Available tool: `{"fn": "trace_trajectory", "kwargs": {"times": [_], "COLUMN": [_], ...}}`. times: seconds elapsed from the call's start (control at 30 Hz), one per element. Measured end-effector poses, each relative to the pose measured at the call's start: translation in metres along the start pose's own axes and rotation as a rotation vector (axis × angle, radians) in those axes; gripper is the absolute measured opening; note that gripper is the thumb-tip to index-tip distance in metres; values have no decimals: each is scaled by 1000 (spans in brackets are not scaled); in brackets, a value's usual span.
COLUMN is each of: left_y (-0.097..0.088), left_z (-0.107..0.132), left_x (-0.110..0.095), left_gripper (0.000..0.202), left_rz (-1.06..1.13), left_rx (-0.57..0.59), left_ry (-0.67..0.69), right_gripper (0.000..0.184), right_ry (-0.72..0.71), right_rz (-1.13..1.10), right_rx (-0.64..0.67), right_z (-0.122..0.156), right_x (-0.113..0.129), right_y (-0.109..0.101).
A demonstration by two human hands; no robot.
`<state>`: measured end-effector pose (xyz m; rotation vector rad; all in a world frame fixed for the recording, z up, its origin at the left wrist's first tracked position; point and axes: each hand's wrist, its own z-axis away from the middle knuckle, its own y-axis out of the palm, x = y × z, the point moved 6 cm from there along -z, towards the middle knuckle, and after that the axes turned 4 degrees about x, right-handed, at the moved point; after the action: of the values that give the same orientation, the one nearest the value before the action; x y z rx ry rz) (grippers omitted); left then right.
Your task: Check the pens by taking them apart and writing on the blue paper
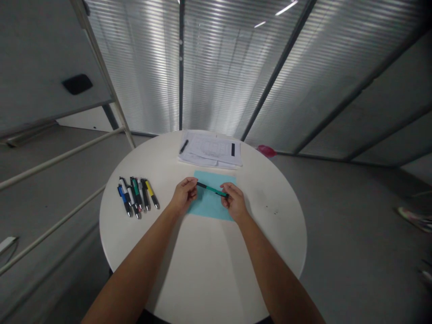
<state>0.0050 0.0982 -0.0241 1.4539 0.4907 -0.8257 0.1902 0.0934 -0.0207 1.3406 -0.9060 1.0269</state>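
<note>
1. While the left hand [184, 194] pinched one end of the green pen [212, 189] between thumb and fingertips, the right hand [234, 201] gripped the other end, so both hands were closed on the same pen.
2. The pen was held at a slant over the pale blue sheet [211, 208]; whether it touched the sheet could not be told.
3. Both of its ends were hidden inside the fingers, so the writing tip could not be picked out.
4. The blue sheet lay flat on the round white table [202, 270], its near corners partly covered by the two hands.
5. To the left, well apart from the hands, a row of pens [137, 195] lay side by side and overlapping; their exact count was hard to make out.
6. Beyond the blue sheet lay a stack of printed papers [211, 150], with a black pen [184, 146] at its left edge and a small black bar [232, 149] on its right; the print was too small to read.
7. A pink object [266, 150] showed past the table's far edge, partly cut off by it and too blurred to identify.
</note>
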Motion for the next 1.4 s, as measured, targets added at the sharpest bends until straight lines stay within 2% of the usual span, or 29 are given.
{"fn": "trace_trajectory", "kwargs": {"times": [0.33, 0.73, 0.97, 1.4], "left_y": [-2, -1, 1, 0], "left_z": [-1, -1, 1, -1], "left_x": [-1, -2, -4, -2], "left_gripper": [32, 31, 32, 31], "left_rz": [14, 25, 30, 38], "left_rx": [-14, -23, -45, -30], "left_ry": [19, 11, 0, 11], "right_gripper": [35, 24, 30, 24], "right_ry": [27, -45, -40, -70], "right_rz": [20, -52, -37, -79], "right_rx": [25, 45, 0, 81], "right_z": [1, -3, -3, -4], "right_x": [0, 1, 1, 2], "right_y": [-1, -1, 0, 3]}}
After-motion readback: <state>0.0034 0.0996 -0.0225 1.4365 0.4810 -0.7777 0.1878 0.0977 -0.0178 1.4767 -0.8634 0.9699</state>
